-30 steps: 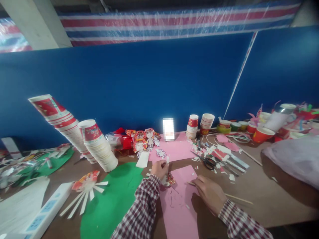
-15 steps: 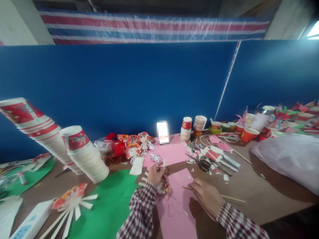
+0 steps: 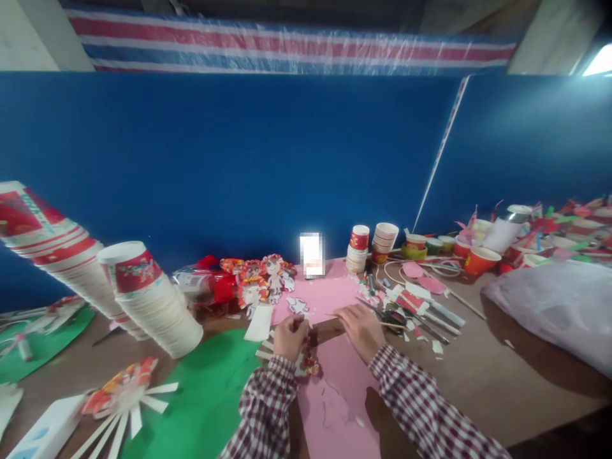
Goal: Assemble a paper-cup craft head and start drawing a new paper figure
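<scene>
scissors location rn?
Head view: the scissors lie on the table, just right of the right hand, among paper scraps.

Two hands [image 3: 291, 336], two leaning cup stacks [image 3: 148, 299], one scissors [image 3: 389, 315]

The brown table [image 3: 482, 376] is covered with pink sheets [image 3: 335, 389], green paper [image 3: 210, 382], toppled cup stacks [image 3: 148, 299] and scissors [image 3: 389, 317].

Blurred cup stack [image 3: 43, 239], cut off left.
</scene>
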Motion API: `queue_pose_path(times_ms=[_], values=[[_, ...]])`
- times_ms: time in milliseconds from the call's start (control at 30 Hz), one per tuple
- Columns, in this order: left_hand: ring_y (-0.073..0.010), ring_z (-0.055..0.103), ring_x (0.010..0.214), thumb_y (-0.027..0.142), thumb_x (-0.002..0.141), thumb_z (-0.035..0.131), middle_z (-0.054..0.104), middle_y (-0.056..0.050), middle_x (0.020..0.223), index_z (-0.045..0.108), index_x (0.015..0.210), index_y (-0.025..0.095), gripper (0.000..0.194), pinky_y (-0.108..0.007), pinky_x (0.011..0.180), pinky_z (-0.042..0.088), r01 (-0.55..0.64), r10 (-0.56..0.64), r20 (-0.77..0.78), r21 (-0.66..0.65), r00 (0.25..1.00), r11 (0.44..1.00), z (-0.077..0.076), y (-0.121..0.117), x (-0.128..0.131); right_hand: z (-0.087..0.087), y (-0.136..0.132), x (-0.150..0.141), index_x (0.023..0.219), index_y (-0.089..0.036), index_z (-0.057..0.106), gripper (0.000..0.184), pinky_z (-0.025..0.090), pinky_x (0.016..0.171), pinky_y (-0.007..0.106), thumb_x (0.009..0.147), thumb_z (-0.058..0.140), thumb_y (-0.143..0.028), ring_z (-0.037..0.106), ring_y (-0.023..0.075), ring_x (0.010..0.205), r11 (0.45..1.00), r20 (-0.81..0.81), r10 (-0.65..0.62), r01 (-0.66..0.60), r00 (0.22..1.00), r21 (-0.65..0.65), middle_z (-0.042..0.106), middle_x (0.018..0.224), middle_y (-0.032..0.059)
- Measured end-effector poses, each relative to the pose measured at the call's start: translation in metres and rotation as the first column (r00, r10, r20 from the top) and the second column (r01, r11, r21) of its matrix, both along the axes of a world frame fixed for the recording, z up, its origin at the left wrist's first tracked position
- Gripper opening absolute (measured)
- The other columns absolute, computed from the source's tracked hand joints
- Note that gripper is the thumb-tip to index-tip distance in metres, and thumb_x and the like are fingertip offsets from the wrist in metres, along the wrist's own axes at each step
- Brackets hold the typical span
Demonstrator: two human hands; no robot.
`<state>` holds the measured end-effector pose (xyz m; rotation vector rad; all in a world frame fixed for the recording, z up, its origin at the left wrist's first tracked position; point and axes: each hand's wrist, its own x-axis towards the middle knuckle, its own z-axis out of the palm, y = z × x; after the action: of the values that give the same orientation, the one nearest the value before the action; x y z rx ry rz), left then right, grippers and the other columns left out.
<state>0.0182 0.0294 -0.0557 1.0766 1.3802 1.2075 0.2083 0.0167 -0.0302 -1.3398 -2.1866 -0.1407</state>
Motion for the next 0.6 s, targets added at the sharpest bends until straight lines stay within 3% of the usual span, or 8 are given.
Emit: queue_pose_path(times_ms=[267,433,600], values=[[-0.0055,0.049,0.043,0.040,0.056,0.066,0.056,0.002,0.057,0.054,0.071,0.014,0.033,-0.016,0.040,0.039,0.044,-0.004,0.283,-0.134,0.959,0.990,-0.001,0.002,0.006,-0.005,0.022,-0.018,0.093,-0.021,0.058,0.015,0.031,0.078,0.032,0.086,0.045,-0.018,0.047,0.0179,0.083,0.999,0.072,0.029,-0.031,0.997,0.032,0.059,0.088,0.0039],[-0.0069,0.049,0.045,0.040,0.055,0.067,0.054,0.003,0.053,0.056,0.072,0.013,0.034,-0.019,0.044,0.044,0.037,-0.023,0.148,-0.093,0.989,0.995,-0.004,0.002,0.009,-0.011,0.024,-0.015,0.097,-0.024,0.058,0.018,0.023,0.090,0.037,0.085,0.047,-0.018,0.046,0.0175,0.088,0.999,-0.003,-0.023,0.024,1.000,0.041,0.059,0.092,0.0019],[-0.0084,0.051,0.044,0.038,0.059,0.065,0.056,0.002,0.052,0.058,0.077,0.011,0.033,-0.020,0.045,0.044,0.053,-0.052,0.049,-0.023,0.997,0.998,-0.011,0.002,0.010,-0.014,0.021,-0.019,0.103,-0.026,0.057,0.022,0.019,0.094,0.039,0.086,0.045,-0.019,0.048,0.0157,0.088,0.998,-0.033,0.014,-0.012,0.999,0.058,0.060,0.096,0.0016]])
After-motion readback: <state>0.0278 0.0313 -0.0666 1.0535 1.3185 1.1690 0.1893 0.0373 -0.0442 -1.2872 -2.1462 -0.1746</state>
